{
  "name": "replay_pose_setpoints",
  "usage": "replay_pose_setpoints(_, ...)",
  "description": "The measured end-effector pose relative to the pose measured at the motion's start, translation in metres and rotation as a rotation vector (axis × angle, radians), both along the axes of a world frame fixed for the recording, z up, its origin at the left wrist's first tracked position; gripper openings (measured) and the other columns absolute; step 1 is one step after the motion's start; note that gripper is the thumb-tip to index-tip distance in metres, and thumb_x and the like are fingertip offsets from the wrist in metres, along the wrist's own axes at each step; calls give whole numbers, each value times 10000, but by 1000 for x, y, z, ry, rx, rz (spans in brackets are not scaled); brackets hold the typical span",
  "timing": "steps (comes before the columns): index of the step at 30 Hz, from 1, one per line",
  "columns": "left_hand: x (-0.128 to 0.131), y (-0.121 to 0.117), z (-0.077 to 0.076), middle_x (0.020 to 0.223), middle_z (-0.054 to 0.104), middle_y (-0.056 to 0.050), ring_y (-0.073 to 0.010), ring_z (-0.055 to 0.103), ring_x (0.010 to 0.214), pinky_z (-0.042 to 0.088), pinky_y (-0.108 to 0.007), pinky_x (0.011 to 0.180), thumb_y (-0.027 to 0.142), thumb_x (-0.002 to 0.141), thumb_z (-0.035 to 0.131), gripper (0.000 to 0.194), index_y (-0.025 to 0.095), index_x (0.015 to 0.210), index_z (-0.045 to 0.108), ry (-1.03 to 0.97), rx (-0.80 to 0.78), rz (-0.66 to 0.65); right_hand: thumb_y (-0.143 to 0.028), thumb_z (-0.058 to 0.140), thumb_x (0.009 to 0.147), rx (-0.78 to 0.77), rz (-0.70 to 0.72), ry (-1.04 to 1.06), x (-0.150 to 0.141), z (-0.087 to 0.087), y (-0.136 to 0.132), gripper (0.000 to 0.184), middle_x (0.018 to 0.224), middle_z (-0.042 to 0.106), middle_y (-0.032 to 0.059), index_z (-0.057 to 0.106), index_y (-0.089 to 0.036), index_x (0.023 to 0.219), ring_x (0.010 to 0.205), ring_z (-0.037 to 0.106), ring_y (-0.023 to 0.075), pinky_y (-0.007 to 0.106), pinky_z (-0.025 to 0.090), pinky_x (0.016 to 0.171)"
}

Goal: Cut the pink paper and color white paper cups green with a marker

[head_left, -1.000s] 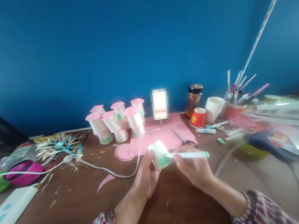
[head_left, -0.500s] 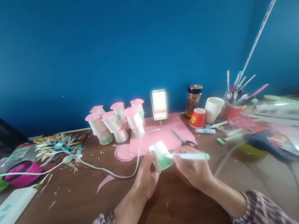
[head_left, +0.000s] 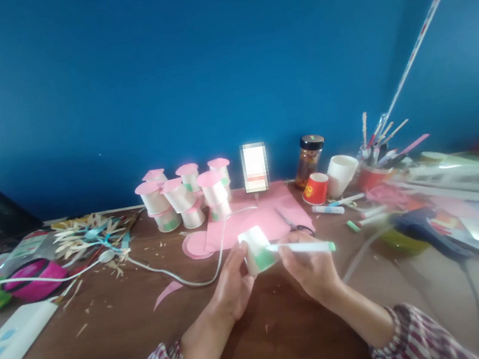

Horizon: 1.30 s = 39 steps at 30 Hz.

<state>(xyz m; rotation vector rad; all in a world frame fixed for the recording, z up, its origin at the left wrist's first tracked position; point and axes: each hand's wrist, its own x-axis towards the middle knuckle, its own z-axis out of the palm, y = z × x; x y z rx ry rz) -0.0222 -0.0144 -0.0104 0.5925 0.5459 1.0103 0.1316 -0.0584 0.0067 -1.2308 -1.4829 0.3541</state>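
My left hand (head_left: 236, 280) is closed around a small white paper cup (head_left: 256, 243), tilted, with a green patch coloured on its side. In my right hand (head_left: 310, 268) is a white marker (head_left: 302, 248) with a green end; its tip points left and meets or nearly meets the cup's green patch. Behind both hands lies pink paper (head_left: 246, 221), with scissors (head_left: 294, 223) on its right part. To the left behind it stand several stacked paper cups (head_left: 168, 220) with pink paper tops, some bearing green patches.
A red cup (head_left: 315, 188), a white cup (head_left: 342, 175) and a dark-lidded jar (head_left: 309, 160) stand back right, near a loose marker (head_left: 328, 209). A white cable (head_left: 183, 282) crosses the table's left side. A blue glue gun (head_left: 430, 234) lies right; a power strip (head_left: 15, 342) lies left.
Almost nothing differs. Both hands keep their hold on the cup and marker, and the green patch looks slightly fuller near the marker tip.
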Motion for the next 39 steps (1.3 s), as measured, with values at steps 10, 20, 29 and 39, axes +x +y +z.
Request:
replay_pose_setpoints(10, 0, 0, 0, 992, 682, -86, -214, 603, 1004, 427, -349, 951, 338, 835, 593, 287, 135, 1031, 644, -20, -7, 10, -229, 588, 826, 0, 21, 1, -1, 0, -2, 69, 701, 624, 23, 616, -174, 796, 595, 563, 137, 229, 451, 541)
replay_pose_setpoints(20, 0, 0, 2, 1065, 679, -104, -249, 570, 1099, 411, -369, 990, 369, 851, 564, 328, 118, 1044, 652, -10, -54, -2, -219, 571, 823, 28, 23, 78, -4, 7, 0, 75, 660, 605, 9, 581, -178, 761, 549, 553, 125, 218, 448, 488)
replay_pose_setpoints(29, 0, 0, 5, 1102, 673, -117, -262, 582, 1088, 420, -377, 984, 371, 872, 526, 364, 104, 1095, 633, -19, -53, -57, -223, 589, 829, 26, 16, 131, -3, 2, 1, 42, 681, 617, 6, 588, -187, 806, 583, 571, 129, 217, 464, 513)
replay_pose_setpoints(39, 0, 1, 3, 1119, 668, -121, -266, 578, 1101, 409, -383, 1003, 370, 873, 525, 371, 102, 1111, 621, -50, -72, -72, -218, 584, 819, 2, 46, 163, -2, 5, 1, 65, 673, 612, 1, 590, -186, 763, 584, 563, 125, 217, 464, 524)
